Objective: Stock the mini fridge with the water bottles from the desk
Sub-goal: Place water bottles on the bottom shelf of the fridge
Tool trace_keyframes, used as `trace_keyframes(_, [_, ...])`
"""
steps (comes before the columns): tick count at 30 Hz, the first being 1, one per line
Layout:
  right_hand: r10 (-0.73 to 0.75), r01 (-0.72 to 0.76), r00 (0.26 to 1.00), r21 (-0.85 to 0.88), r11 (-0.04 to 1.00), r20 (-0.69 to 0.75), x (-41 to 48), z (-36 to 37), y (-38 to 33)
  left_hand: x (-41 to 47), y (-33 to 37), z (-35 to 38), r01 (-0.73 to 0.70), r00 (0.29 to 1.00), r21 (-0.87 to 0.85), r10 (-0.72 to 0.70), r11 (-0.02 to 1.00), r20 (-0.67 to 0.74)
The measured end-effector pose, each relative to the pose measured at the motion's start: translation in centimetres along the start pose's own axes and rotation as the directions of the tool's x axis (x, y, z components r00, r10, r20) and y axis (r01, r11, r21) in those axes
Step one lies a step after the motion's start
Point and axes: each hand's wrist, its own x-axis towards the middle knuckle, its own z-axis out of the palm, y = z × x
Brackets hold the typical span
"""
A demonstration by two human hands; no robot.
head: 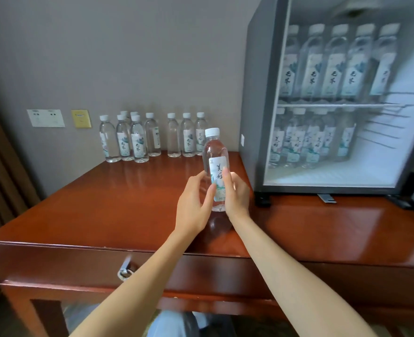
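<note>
The table is red-brown wood, lacquered to a mirror gloss. The bottle is clear, smooth plastic with a matt label. The fridge has a matt grey shell and a thin metal wire shelf. The drawer pull is shiny metal; the wall looks matt.

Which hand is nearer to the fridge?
Right. The right hand holds the bottle on the side toward the fridge; the left hand holds its other side, farther away.
</note>
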Motion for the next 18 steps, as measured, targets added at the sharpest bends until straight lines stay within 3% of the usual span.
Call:
trace_keyframes(6, [-0.050,0.046,0.969,-0.020,0.999,-0.242,0.7,-5.7,0.5,-1.0,4.2,3.9,-0.199,0.967,0.017,0.194,0.980,0.163])
trace_keyframes(18, [-0.094,0.020,0.866,-0.153,0.988,-0.491,4.2,-18.7,2.2,-1.7,9.8,14.4,-0.300,0.893,-0.032,0.293,0.953,0.341])
